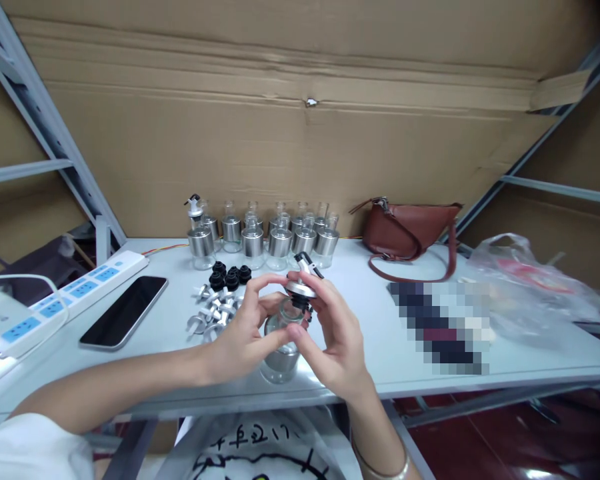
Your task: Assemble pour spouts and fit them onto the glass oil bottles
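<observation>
A glass bottle [280, 368] with a metal band stands near the table's front edge. My left hand [245, 330] is closed around its neck, index finger reaching up to a pourer stopper [300, 288]. That stopper has a black ribbed plug, a silver disc and a black-and-white spout. My right hand [337, 333] pinches it by the disc, tilted, over the bottle's mouth; how far the plug is in, I cannot tell. My thumbs meet in front of the neck. Just left lie several silver spout pieces [213, 312] and black ribbed plugs [225, 277].
Behind, several banded glass bottles [279, 243] stand in rows; the front left bottle [201, 247] carries a pourer. At left are a phone [125, 312] and a power strip [83, 291]. A brown handbag [405, 230] and plastic bag [535, 287] lie right, near a pixelated patch.
</observation>
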`<action>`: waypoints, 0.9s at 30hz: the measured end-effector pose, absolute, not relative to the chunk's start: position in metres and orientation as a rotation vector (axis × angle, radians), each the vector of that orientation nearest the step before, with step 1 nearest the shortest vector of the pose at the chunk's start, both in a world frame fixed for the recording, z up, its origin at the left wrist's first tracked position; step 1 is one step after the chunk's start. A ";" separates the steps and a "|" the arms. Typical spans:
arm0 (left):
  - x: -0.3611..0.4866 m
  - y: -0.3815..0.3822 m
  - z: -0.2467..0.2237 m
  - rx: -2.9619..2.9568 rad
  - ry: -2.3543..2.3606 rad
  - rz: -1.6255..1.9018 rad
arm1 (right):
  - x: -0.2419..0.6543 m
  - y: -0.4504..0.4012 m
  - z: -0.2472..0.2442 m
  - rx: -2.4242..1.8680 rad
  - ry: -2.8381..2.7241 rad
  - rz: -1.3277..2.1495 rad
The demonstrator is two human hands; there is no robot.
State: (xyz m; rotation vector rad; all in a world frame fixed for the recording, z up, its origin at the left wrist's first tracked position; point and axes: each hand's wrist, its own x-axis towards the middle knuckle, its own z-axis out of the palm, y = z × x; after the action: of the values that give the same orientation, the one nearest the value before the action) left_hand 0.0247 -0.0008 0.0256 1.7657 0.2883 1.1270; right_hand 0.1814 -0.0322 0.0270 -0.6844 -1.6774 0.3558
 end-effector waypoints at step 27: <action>0.016 0.016 0.023 2.094 0.033 1.137 | 0.187 -0.044 0.034 -0.750 -1.767 0.333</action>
State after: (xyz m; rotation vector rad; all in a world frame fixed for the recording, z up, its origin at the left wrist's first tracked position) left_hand 0.0158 0.0164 0.0227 2.0937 0.0328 1.1369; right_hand 0.1869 -0.0444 0.0339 -0.7497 -1.7672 0.3325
